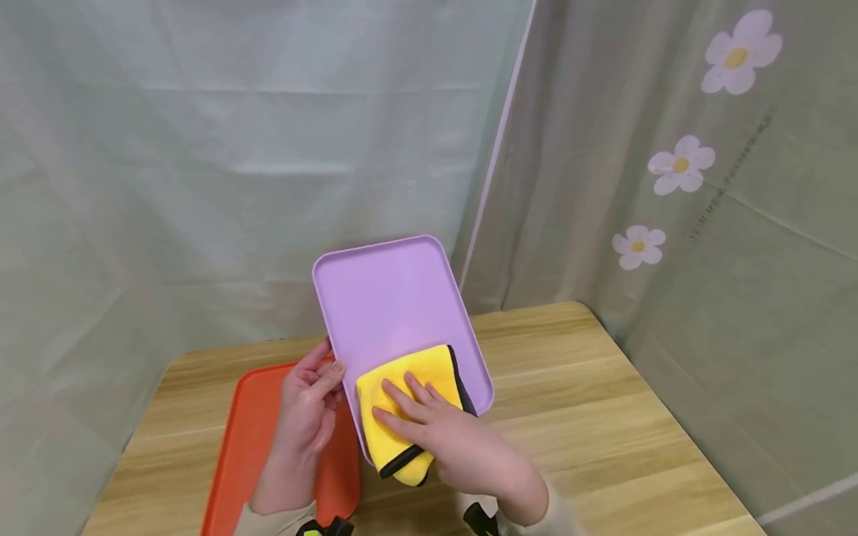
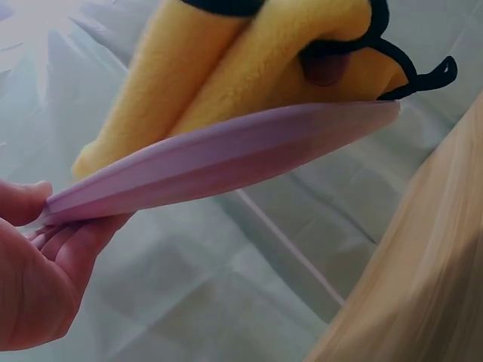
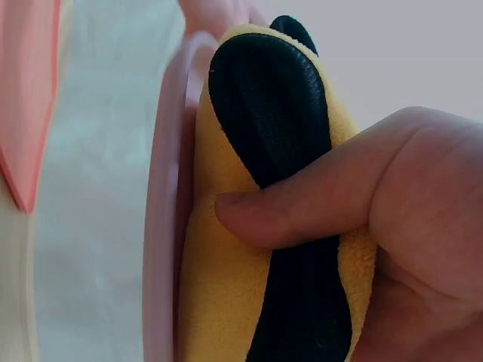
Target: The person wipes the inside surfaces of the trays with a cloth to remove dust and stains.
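Note:
A purple tray is held up tilted above the table, its inner face toward the head camera. My left hand grips its left edge; in the left wrist view the thumb lies on one side of the rim and the fingers on the other. A folded yellow cloth with black trim lies against the tray's lower part. My right hand presses on it with spread fingers, while in the right wrist view its thumb clasps the cloth's folded, black-trimmed edge.
An orange tray lies on the wood-grain table, partly behind my left forearm. Pale curtains hang behind the table, and one with white flowers hangs on the right.

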`<state>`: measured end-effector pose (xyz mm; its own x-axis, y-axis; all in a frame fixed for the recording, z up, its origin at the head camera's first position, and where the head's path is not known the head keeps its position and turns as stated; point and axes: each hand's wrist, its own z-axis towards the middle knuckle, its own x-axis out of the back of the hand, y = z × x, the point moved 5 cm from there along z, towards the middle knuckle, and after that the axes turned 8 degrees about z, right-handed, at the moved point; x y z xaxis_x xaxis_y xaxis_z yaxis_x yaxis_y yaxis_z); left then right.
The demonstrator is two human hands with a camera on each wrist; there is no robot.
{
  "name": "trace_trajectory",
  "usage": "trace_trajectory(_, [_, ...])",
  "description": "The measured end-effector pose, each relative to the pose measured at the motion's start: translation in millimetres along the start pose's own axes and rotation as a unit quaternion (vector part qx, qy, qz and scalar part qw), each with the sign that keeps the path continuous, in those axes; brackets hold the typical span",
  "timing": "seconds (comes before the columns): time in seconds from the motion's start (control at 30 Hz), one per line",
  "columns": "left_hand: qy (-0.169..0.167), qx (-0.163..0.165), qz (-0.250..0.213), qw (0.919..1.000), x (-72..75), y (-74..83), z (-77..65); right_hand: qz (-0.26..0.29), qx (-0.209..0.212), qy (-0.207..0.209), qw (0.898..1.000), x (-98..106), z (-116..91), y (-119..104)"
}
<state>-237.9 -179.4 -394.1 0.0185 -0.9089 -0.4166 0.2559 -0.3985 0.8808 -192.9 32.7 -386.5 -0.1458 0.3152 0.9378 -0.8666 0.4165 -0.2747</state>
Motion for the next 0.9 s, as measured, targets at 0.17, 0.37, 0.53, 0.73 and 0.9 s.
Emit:
trace_trajectory(0.17, [0.013,0.014,0.012,0.9998,0.1,0.5,0.3,-0.029,0.019,-0.006,0.999,-5.7,2.9,-8.1])
trace_trajectory(0.37, [0.01,0.013,0.011,0.9998,0.1,2.4,1.1,-0.019,0.007,0.002,1.0,-1.2,-2.2,4.6])
trace_trajectory(0.53, [-0.004,0.003,-0.014,0.9999,1.1,4.7,2.1,0.012,-0.022,0.016,1.0,6.1,-13.5,21.2])
trace_trajectory(0.73, [-0.026,-0.003,-0.033,0.9991,1.8,6.7,3.2,0.034,-0.054,0.032,0.997,12.0,-25.3,36.1])
trace_trajectory(0.9, [-0.012,0.008,-0.031,0.9994,3.7,4.6,3.3,0.048,-0.05,0.028,0.997,9.9,-29.1,40.1])
